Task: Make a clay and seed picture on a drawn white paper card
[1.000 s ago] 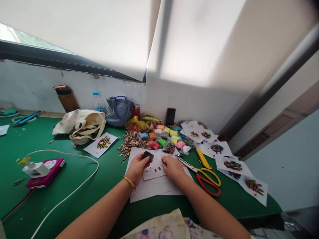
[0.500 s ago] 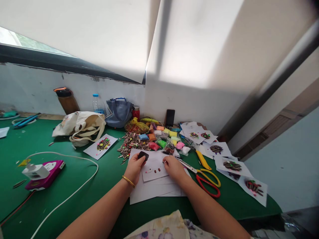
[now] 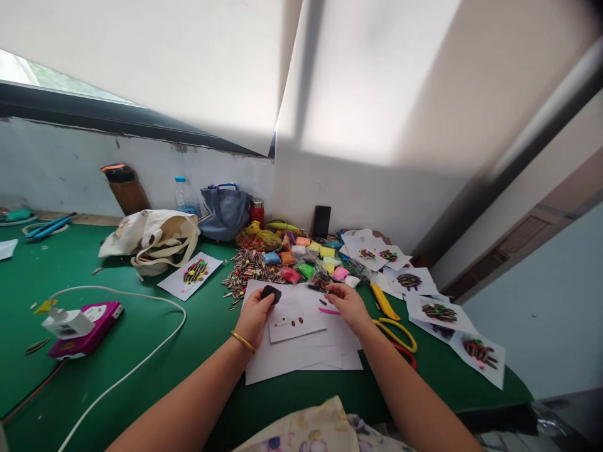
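In my left hand, pinched between thumb and fingers, is a flat black piece of clay. That hand rests at the left edge of a small white paper, which bears a faint outline, brown ovals and a tiny pink dot. My right hand is to the right of this paper, its fingers closed beside a black pen; what they grip is too small to make out. A pink strip and a small dark bit lie just below those fingertips. Larger white sheets lie underneath.
Scissors and a yellow-handled cutter lie right of my right hand. Beyond are sunflower seeds and bagged coloured clay. Decorated papers line the right; a white cable curves at left.
My right hand has moved right and away from me, off the small paper to beside the pen, uncovering the pink strip. My left hand keeps the black clay in place.
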`<action>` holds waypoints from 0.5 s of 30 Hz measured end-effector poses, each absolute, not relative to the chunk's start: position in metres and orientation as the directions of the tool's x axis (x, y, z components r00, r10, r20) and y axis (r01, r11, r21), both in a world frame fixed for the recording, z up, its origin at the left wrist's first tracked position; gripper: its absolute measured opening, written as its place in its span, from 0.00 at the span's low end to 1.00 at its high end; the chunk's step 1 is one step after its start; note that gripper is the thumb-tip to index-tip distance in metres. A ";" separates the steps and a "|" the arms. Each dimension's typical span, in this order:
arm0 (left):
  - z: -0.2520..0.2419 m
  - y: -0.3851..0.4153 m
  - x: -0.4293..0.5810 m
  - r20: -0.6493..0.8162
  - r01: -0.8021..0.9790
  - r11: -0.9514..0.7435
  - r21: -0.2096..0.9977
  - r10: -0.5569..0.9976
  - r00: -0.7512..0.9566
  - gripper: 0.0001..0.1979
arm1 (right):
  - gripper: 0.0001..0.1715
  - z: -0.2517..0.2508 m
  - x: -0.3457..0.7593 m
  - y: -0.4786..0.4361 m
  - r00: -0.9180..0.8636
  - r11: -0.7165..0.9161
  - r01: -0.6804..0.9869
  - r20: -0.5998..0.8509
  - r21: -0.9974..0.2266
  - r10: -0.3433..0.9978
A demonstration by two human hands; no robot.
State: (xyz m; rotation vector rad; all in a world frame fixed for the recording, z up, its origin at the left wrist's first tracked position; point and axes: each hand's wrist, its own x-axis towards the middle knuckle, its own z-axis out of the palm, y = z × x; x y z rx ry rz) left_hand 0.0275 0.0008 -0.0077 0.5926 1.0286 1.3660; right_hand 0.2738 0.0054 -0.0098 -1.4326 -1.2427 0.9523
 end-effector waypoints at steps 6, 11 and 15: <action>-0.006 -0.001 0.027 -0.242 -0.503 0.163 0.848 0.966 -0.094 0.17 | 0.18 -0.006 0.279 0.008 0.164 0.011 0.437 0.091 -0.899 0.982; -0.007 -0.002 0.026 -0.224 -0.483 0.158 0.861 0.971 -0.081 0.18 | 0.20 -0.012 0.279 0.014 0.086 0.028 0.471 0.077 -0.882 0.993; -0.005 -0.004 0.026 -0.206 -0.475 0.146 0.868 0.975 -0.077 0.19 | 0.15 -0.013 0.279 0.019 0.079 0.076 0.525 0.137 -0.847 0.987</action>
